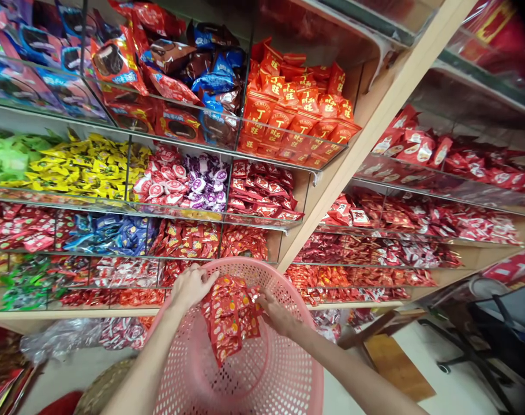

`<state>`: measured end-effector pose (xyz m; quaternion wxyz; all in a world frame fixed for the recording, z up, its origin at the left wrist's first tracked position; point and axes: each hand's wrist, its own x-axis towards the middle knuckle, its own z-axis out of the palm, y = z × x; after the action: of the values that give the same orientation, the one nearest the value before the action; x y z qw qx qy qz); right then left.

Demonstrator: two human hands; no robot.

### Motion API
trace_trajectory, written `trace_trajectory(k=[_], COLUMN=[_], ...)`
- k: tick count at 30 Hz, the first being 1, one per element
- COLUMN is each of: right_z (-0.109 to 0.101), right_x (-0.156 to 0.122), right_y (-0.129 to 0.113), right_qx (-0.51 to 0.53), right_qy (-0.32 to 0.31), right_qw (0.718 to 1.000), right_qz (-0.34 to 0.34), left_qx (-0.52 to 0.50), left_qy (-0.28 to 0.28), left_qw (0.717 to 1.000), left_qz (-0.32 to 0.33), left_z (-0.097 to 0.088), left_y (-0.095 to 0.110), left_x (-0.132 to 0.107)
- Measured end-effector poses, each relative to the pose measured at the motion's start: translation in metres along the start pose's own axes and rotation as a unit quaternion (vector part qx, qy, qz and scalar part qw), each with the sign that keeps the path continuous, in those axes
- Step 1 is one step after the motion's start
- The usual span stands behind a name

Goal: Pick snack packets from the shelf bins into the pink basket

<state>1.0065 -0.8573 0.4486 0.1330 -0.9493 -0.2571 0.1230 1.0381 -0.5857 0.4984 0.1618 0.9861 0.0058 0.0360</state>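
A bunch of small red wrapped candies (230, 314), printed with orange and yellow fruit-like marks, is between my two hands above the inside of a pink perforated plastic basket (295, 377). At the bunch's upper left edge is my left hand (192, 288), closed, with its thumb along the packets and its other fingers partly hidden. My right hand (273, 311) pinches the bunch from the right side. Part of the basket's far rim passes behind my left hand. Through the holes in the basket the floor shows faintly.
Shelves with glass dividers hold yellow candies (87, 167), red square packets (288, 115) and blue-wrapped candies (115, 233). A wooden post (375, 127) separates two shelf units. On the right stand an office chair (474, 340) and a wooden board (396, 366). A plastic bag (63, 337) lies below the left shelves.
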Motion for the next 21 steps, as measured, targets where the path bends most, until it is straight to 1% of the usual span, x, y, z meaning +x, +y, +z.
trace_trajectory(k=[3,5,7,9,11,13,16,19,21], right_z=[0.0,-0.009,-0.026,-0.048,-0.069,-0.085,-0.096,-0.097,-0.096], right_x=[0.005,0.012,0.023,0.04,0.06,0.082,0.112,0.136,0.145], right_y=[0.0,-0.002,-0.004,-0.005,-0.004,0.0,0.007,0.011,0.01], right_qx=[-0.011,-0.023,-0.028,-0.029,-0.036,-0.044,-0.042,-0.039,-0.039], right_qy=[0.035,0.078,0.137,0.194,0.216,0.194,0.15,0.112,0.094], right_qw=[0.999,0.997,0.99,0.98,0.972,0.967,0.959,0.955,0.953], right_qz=[0.0,0.005,0.016,0.038,0.086,0.158,0.235,0.273,0.283], left_qx=[0.001,0.007,0.011,0.011,0.007,0.004,0.004,0.001,-0.001], left_qy=[-0.002,-0.002,0.0,0.003,0.004,0.005,0.009,0.014,0.02], left_qw=[1.0,1.0,1.0,1.0,1.0,1.0,1.0,1.0,1.0], left_qz=[-0.002,-0.003,-0.001,0.0,0.0,0.0,0.003,0.006,0.011], left_z=[0.0,0.0,0.0,0.0,0.001,0.002,0.004,0.005,0.006], left_y=[0.0,0.0,0.0,-0.001,-0.001,-0.002,-0.003,-0.004,-0.005], left_x=[0.0,0.0,0.0,0.0,0.0,0.0,0.001,0.002,0.002])
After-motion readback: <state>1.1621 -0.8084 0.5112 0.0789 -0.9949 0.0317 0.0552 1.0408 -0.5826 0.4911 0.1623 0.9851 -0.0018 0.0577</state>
